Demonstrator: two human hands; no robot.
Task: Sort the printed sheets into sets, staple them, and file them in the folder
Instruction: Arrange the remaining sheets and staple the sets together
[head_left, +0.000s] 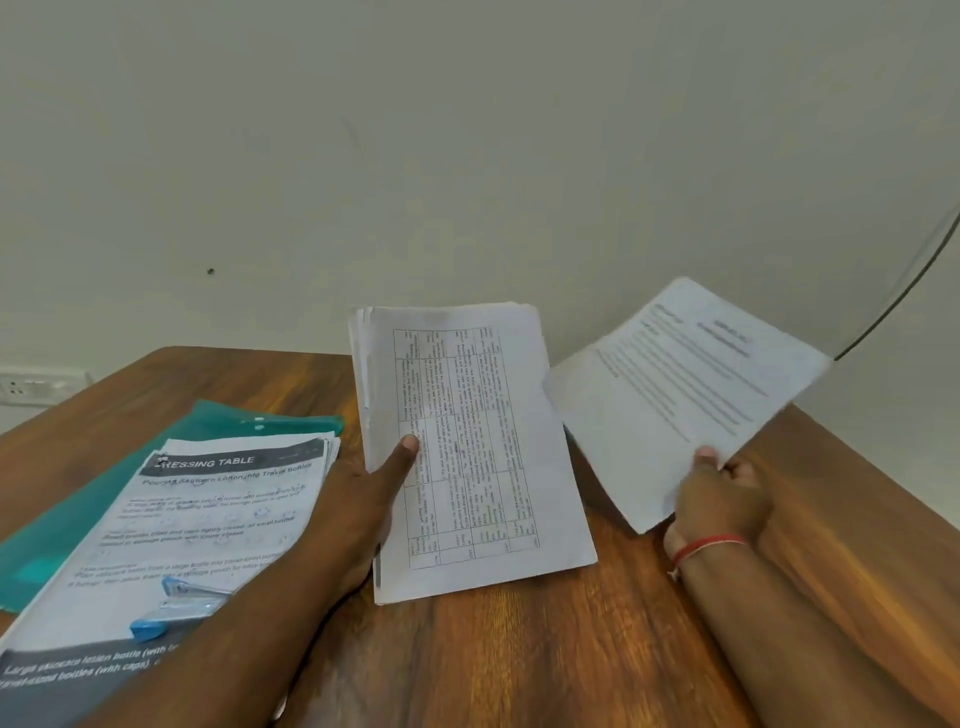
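The left hand (363, 499) grips the stack of sheets (467, 441), thumb on its face. The right hand (722, 499) pinches a loose sheet (685, 395) by its near edge, apart to the stack's right. Sorting seems the step in hand: next that sheet needs its set, perhaps the pile (218, 519) left of the left wrist, with the stapler (176, 608) on top and the folder (78, 519) beneath.

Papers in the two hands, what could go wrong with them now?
The left hand holds the thick stack by one edge, thumb on top; loose sheets could slide out and mix up. The right hand pinches the printed paper by its lower edge; it might bend or drop.
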